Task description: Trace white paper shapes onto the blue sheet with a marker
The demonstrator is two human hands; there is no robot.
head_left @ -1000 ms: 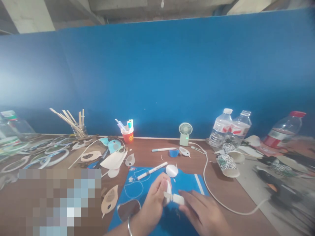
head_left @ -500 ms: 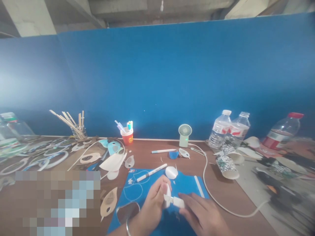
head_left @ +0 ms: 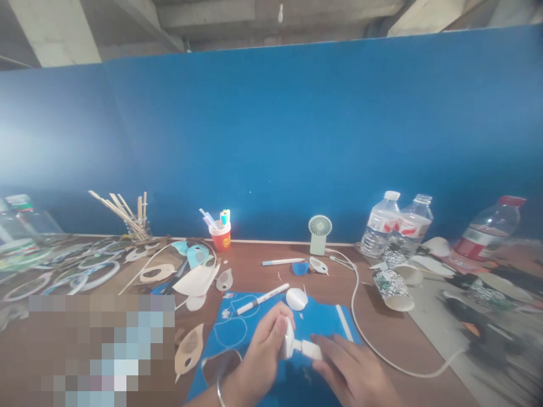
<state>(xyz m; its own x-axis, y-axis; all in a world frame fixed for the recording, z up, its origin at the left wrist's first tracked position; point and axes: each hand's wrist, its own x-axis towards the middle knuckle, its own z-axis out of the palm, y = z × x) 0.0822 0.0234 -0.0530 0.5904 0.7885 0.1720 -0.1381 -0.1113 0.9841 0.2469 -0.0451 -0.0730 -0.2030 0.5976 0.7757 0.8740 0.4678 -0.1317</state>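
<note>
My left hand (head_left: pixel 265 347), with a silver bangle at its wrist, is closed around a rounded white piece (head_left: pixel 289 339). My right hand (head_left: pixel 354 364) pinches a small white block-shaped piece (head_left: pixel 311 350). A narrow white strip bridges the gap between the two pieces, and I cannot make out their exact kind. Both hands hover over a blue board (head_left: pixel 229 362) bearing drawn leaf-like outlines. On the board beyond my fingers lie a white marker (head_left: pixel 263 299) and a round white cutout (head_left: pixel 296 299).
A small green fan (head_left: pixel 319 233) stands at the back, its white cable (head_left: pixel 355 299) curving across the right side. Plastic bottles (head_left: pixel 379 226) and patterned paper cups (head_left: pixel 392 288) are on the right. Bird-shaped cutouts (head_left: pixel 190 347), a red cup of pens (head_left: pixel 220 234) and sticks (head_left: pixel 138 215) are leftward.
My right hand has moved slightly right with the white block, and the gap between the two white pieces looks a little wider. My left hand stays nearly still.
</note>
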